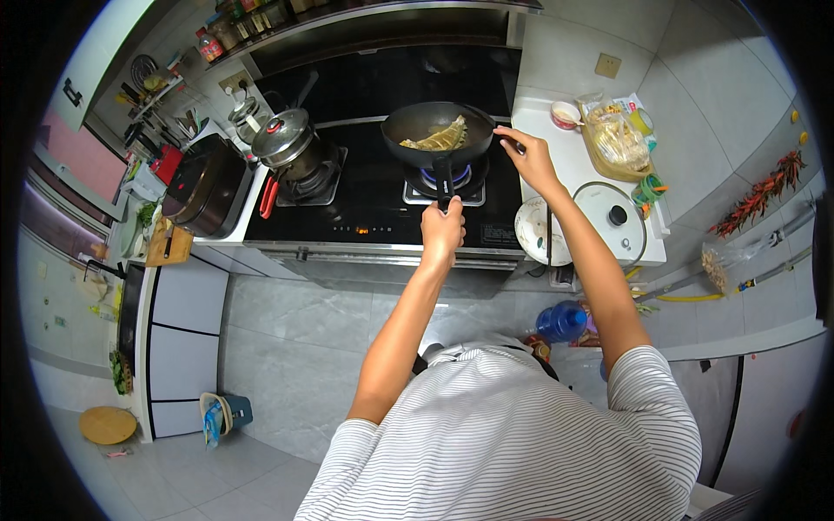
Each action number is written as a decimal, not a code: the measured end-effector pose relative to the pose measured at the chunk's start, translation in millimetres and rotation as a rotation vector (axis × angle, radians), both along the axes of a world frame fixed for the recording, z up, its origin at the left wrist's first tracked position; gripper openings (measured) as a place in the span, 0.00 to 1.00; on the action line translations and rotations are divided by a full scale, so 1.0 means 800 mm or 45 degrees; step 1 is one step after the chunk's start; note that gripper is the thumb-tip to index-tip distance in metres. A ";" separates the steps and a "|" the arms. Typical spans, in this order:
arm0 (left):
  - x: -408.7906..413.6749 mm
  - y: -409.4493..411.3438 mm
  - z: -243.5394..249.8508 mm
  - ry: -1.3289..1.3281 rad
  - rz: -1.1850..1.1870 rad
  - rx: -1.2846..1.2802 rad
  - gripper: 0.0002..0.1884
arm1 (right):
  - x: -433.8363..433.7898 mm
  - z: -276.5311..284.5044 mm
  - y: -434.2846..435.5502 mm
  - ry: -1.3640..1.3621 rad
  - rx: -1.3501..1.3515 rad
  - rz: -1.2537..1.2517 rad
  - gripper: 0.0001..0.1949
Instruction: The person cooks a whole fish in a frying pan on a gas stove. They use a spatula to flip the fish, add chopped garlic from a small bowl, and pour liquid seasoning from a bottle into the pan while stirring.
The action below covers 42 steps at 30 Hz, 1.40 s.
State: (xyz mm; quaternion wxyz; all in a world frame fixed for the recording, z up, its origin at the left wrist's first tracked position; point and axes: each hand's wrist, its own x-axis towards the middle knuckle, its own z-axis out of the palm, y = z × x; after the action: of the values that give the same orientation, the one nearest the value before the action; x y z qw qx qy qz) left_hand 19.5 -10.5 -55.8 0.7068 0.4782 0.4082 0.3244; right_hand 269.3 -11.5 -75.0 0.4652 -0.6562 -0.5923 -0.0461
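My left hand [443, 229] grips the black handle of a dark wok [407, 151]. The wok is tilted above the right burner [456, 177], where a blue flame shows. A browned piece of food, apparently a fish [443, 135], lies in the wok. My right hand [531, 156] is at the wok's right rim, its thumb and forefinger close together; a small dark thing shows by its fingers, and whether it is held I cannot tell. A patterned plate [531, 229] with a long dark utensil across it and a glass lid [603, 231] lie right of the stove.
On the left burner stands a lidded pot [293, 153] with red handles. Further left are a dark cooker [208, 185] and a knife on a wooden board [181, 251]. A basket of bagged food [606, 170] and a small bowl [564, 116] stand back right. A blue water jug [561, 322] is on the floor.
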 end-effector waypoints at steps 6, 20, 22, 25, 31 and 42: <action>0.006 -0.008 -0.006 0.068 0.000 0.039 0.12 | 0.022 -0.016 0.028 -0.121 -0.033 0.089 0.13; 0.006 0.013 -0.027 0.460 0.030 0.637 0.17 | 0.025 -0.011 0.009 -0.044 -0.100 0.078 0.12; 0.003 0.011 -0.012 0.505 0.020 0.556 0.18 | 0.018 0.002 0.006 -0.020 -0.124 0.077 0.12; 0.003 0.013 -0.011 0.478 -0.008 0.530 0.18 | 0.015 0.014 0.001 -0.006 -0.210 0.057 0.12; 0.004 0.023 -0.008 0.453 -0.004 0.476 0.18 | 0.027 0.026 0.007 -0.043 -0.229 0.132 0.11; -0.019 0.005 -0.011 0.100 -0.058 0.056 0.12 | 0.020 0.073 0.012 0.029 -0.123 0.131 0.15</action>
State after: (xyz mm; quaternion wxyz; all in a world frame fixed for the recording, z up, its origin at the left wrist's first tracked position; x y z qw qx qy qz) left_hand 4.2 -6.7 -64.7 0.6867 0.5151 0.4174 0.2981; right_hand 285.1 -2.0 -16.7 0.4415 -0.6470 -0.6215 0.0138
